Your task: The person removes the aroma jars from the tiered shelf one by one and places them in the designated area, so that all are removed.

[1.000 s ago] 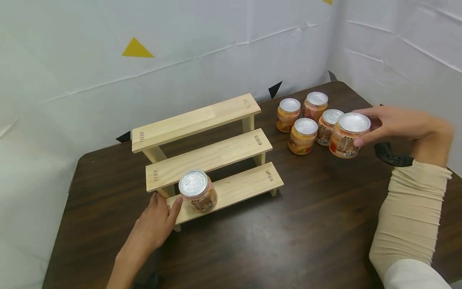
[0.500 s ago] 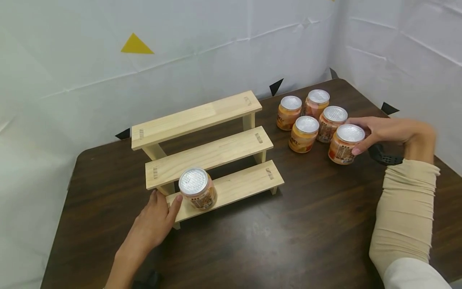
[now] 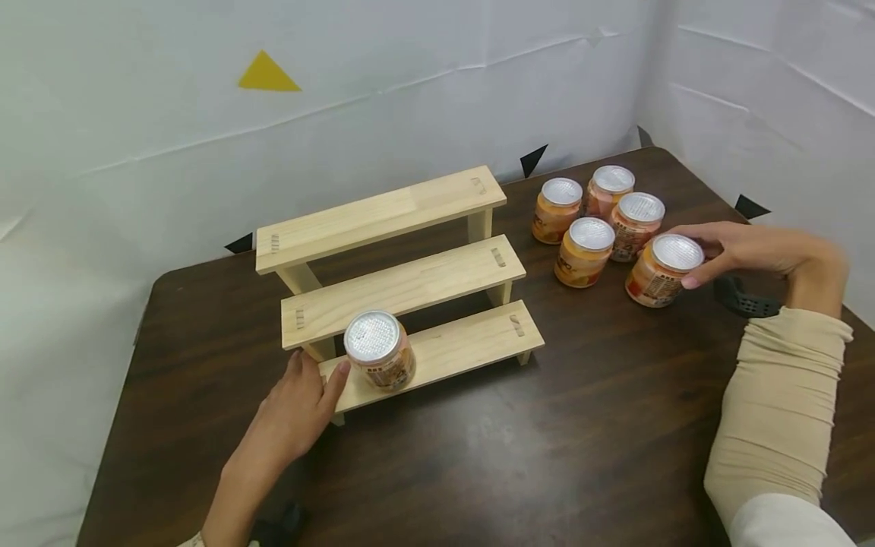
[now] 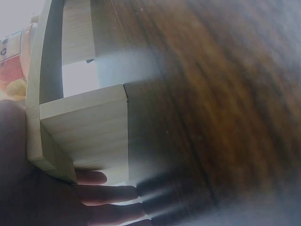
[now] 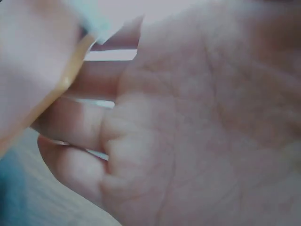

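My right hand (image 3: pixel 734 251) grips an orange-labelled jar (image 3: pixel 655 281) with a silver lid, thumb on its near side and fingers behind. It is low over the table, in front of several similar jars. In the right wrist view the palm (image 5: pixel 188 122) fills most of the picture, with the jar's edge (image 5: pixel 59 87) at the left. My left hand (image 3: pixel 294 406) holds the left end of a three-step wooden stand (image 3: pixel 472 342), thumb on top of the lowest step. The left wrist view shows its fingers (image 4: pixel 113 194) beyond the step's end. Beside the thumb, another jar (image 3: pixel 390 368) stands upright on that step.
Grouped at the back right are an orange jar (image 3: pixel 581 266), a second jar (image 3: pixel 554 220), a third jar (image 3: pixel 632 239) and one more behind them. A dark wood table (image 3: pixel 437 471) carries everything. White sheeting (image 3: pixel 410 45) rises behind and on the right.
The jar in my right hand has come down from a raised position to the table beside the other jars. My left hand keeps its place on the stand. The head view has shifted slightly.
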{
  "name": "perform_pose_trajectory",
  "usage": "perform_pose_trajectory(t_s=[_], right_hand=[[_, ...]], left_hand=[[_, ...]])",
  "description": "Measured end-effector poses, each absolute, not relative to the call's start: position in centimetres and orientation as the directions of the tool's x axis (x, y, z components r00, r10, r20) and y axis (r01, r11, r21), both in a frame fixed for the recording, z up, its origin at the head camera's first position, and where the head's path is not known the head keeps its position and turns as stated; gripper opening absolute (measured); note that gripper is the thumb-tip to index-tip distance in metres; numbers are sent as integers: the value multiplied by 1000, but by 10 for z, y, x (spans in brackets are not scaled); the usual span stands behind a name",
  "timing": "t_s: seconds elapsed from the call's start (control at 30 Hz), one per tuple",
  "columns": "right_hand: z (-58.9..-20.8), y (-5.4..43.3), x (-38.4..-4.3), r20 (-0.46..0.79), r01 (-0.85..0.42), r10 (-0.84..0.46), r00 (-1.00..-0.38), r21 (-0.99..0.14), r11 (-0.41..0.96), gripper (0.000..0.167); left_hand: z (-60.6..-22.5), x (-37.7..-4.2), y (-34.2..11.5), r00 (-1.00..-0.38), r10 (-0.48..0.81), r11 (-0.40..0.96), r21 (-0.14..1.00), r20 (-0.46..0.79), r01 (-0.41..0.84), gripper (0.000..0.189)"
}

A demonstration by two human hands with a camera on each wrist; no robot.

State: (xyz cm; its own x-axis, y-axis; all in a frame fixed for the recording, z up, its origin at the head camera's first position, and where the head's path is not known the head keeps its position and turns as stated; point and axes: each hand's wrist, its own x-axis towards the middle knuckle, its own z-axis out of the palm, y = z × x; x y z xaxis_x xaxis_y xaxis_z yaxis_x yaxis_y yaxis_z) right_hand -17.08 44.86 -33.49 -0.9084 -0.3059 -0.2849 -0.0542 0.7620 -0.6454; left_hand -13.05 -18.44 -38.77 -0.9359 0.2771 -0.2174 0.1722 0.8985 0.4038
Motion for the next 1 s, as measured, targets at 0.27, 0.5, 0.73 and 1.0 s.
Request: perform_pose_trajectory(t_s=[0.27, 0.5, 0.73, 1.0], right_hand=[[-302, 437, -154, -129, -117, -273, -953, -676, 728, 52], [-257, 368, -153, -44, -303, -394, -918, -565, 767, 49], [-260, 283, -171, 18, -514, -836, -548, -796, 320, 58], [-289, 234, -191, -137, -351, -916, -378, -894, 278, 64]], left_hand=[[-402, -137, -192, -942, 295, 891, 402, -160, 211, 97], [-405, -136, -195, -948, 274, 895, 403, -162, 190, 102], [-386, -129, -180, -940, 256, 911, 382, -224, 157, 92], [-401, -133, -183, -957, 262, 899, 392, -124, 196, 100]])
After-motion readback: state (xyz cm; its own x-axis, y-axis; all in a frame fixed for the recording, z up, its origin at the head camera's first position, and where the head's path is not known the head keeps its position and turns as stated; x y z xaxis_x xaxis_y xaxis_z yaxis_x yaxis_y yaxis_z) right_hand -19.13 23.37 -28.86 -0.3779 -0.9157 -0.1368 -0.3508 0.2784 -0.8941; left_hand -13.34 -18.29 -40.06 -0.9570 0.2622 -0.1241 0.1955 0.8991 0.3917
